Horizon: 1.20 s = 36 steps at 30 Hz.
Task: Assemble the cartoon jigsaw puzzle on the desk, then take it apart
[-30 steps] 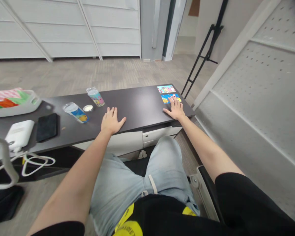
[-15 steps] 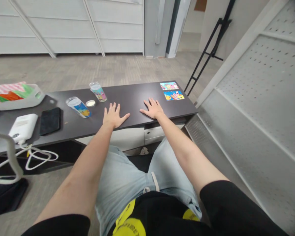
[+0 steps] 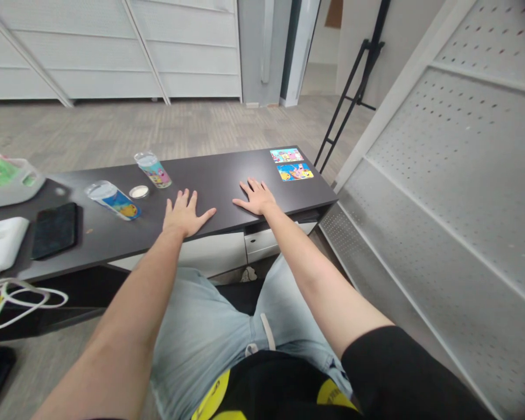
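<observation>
My left hand (image 3: 184,214) lies flat on the dark tabletop (image 3: 214,175) with its fingers spread. Flat on the same surface, my right hand (image 3: 256,197) also has its fingers apart and holds nothing. Left of my left hand are a clear tumbler with a pink and green cartoon print (image 3: 154,170), a clear tumbler with a blue and yellow print (image 3: 114,200), and a small round white-topped lid or tin (image 3: 139,192). Beyond my right hand lie two colourful cartoon cards, one mostly pink (image 3: 286,155) and one mostly blue (image 3: 294,172).
Farther left are a black phone (image 3: 55,231), a white power bank or charger (image 3: 2,242) with a white cable (image 3: 30,300), and a white basket (image 3: 30,182) of coloured items. A perforated grey panel (image 3: 420,204) stands at the right, near a black metal stand (image 3: 350,99).
The view has turned slightly to the right, so everything appears shifted left. Both hands stay flat in the same places on the table.
</observation>
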{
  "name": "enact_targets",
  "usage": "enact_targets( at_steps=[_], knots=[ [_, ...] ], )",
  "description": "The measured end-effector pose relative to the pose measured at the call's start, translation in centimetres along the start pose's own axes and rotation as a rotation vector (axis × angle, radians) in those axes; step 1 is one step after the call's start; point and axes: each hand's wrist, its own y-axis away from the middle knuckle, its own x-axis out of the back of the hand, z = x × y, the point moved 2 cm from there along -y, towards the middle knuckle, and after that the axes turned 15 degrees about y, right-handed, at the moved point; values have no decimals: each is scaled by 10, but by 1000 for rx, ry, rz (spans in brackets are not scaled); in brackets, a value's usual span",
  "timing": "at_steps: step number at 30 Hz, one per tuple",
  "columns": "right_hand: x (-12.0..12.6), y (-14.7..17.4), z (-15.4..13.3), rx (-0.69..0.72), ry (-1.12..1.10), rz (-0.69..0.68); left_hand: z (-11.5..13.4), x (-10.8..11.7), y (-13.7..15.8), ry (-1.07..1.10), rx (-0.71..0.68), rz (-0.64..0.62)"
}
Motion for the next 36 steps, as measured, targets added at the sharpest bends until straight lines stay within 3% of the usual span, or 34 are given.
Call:
enact_targets(
  at_steps=[7, 15, 19, 23, 27, 33, 36],
  knots=[
    [10, -12, 22, 25, 53, 18, -4, -1, -2, 26, -23, 34],
    [51, -61, 112, -304, 122, 122, -8, -5, 1, 37, -34, 84],
    [54, -76, 129, -370, 124, 53, -6, -5, 4, 39, -29, 79],
    [44, -82, 106, -284, 107, 40, -6, -5, 5, 48, -13, 65],
    [28, -77, 55, -99, 86, 72, -7, -6, 6, 55, 10, 41],
    [9, -41, -16, 190, 42, 89, -7, -8, 5, 67, -4, 42],
    [7, -26, -29, 194, 20, 112, -8, -10, 4, 92, 10, 47]
  ],
)
